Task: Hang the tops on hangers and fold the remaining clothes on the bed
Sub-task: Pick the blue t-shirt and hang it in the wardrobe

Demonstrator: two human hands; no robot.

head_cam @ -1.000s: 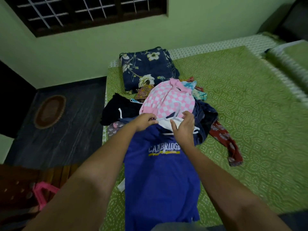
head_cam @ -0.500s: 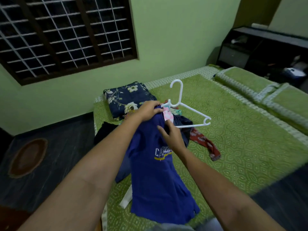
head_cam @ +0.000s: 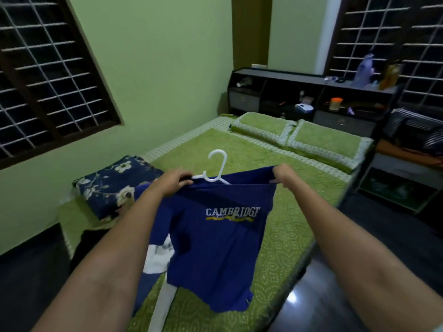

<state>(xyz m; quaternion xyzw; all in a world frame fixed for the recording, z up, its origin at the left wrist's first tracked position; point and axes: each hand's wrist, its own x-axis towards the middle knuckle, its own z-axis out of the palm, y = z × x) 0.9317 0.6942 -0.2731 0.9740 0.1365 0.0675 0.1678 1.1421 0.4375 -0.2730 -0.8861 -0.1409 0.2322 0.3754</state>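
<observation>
You hold the shirt (head_cam: 215, 238) up over the bed (head_cam: 282, 236), near its foot edge. Your left hand (head_cam: 171, 182) pinches one shoulder and the hanger (head_cam: 217, 171); your right hand (head_cam: 282, 173) grips the other shoulder. Bare bedspread stretches toward the pillows (head_cam: 299, 137).

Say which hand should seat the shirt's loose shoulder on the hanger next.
Right, probably. The right hand pinches the blue shirt at the shoulder not visibly on the white hanger; the left hand grips shirt and hanger together, steadying them.
</observation>
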